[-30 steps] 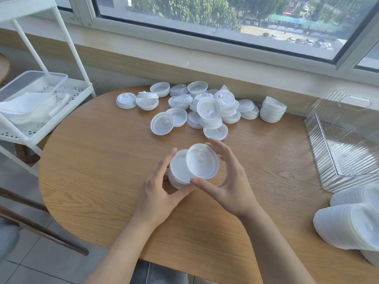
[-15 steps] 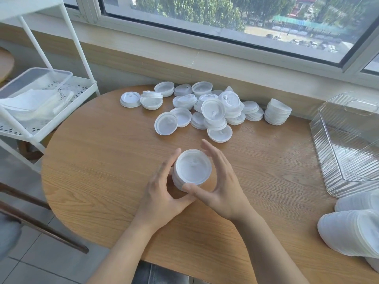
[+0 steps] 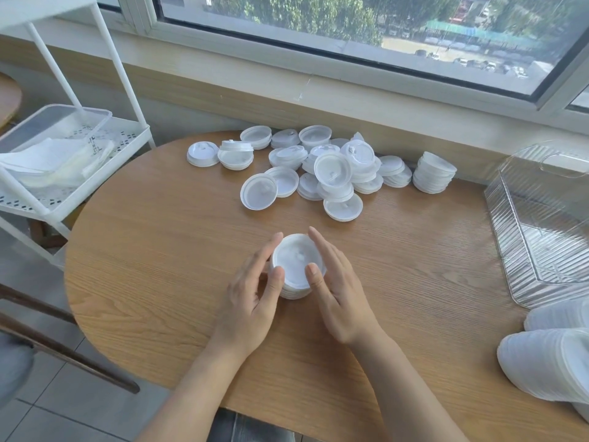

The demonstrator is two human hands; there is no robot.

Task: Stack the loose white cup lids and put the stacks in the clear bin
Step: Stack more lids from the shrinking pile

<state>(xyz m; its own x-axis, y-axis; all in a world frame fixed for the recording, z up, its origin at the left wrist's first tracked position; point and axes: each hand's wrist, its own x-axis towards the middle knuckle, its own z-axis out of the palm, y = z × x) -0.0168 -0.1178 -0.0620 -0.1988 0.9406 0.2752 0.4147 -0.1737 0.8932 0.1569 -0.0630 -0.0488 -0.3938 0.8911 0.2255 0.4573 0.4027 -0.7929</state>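
My left hand (image 3: 251,301) and my right hand (image 3: 338,291) cup a short stack of lids (image 3: 297,266) between them on the wooden table (image 3: 153,250). My fingers lie nearly straight along its sides and both thumbs press against its near edge, so I am holding the stack from two sides while it stands upright on the tabletop, flat face up. Neither hand is closed into a fist; each is spread gently around the curve of the rim.

At my right, near the table's front edge, long sleeves of stacked lids (image 3: 548,362) lie on their sides, partly cut off by the frame. Just behind them stands the clear bin (image 3: 541,224), ribbed and see-through, with nothing I can make out inside it.

Farther back, near the wall, the loose lids (image 3: 306,173) sit in a scattered heap, some flat on the wood, some leaning on one another, some in low piles. A taller, neat pile (image 3: 433,177) stands at the heap's right end, apart from the bin.

To my left, off the table, a white shelf cart (image 3: 79,173) holds a clear tray with white packets. Beyond everything runs the window (image 3: 350,33).
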